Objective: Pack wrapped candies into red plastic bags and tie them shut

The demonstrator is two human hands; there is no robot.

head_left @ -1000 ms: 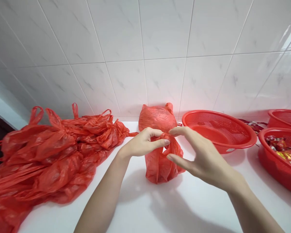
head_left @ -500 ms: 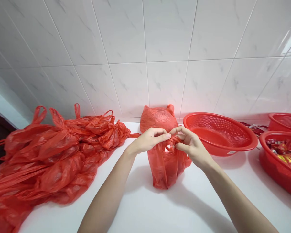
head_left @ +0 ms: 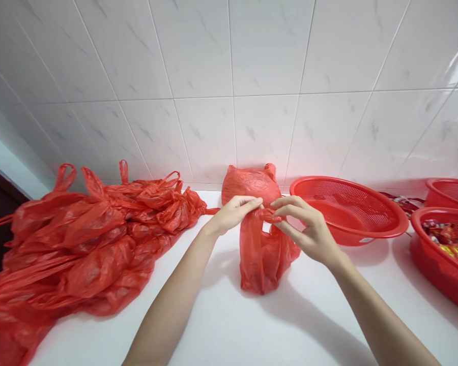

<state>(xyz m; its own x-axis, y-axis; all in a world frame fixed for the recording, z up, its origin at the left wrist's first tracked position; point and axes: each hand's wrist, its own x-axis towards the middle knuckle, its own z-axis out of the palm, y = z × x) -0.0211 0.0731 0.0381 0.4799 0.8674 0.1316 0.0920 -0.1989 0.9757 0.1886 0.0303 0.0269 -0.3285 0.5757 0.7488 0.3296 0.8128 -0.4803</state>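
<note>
A thin red plastic bag (head_left: 261,259) stands on the white table in front of me, its top gathered and twisted around the handles. My left hand (head_left: 234,211) pinches the upper left of the bag between thumb and fingers. On the other side, my right hand (head_left: 305,223) holds the gathered handle at the upper right with its fingertips, the fingers partly spread. A small gap shows through the plastic between the hands. Right behind them rests a second, fuller red bag (head_left: 250,184) against the wall. What the bags contain cannot be made out.
A heap of tied red bags (head_left: 95,249) covers the left side of the white table (head_left: 213,325). To the right stands a red perforated basket (head_left: 351,234), then another basket (head_left: 435,264) with wrapped sweets (head_left: 452,241). The tiled wall (head_left: 202,137) closes off the back.
My hands have moved slightly apart, and the gathered handles between them are pulled looser. The right fingers have spread more. The bag's lower end has shifted up a little.
</note>
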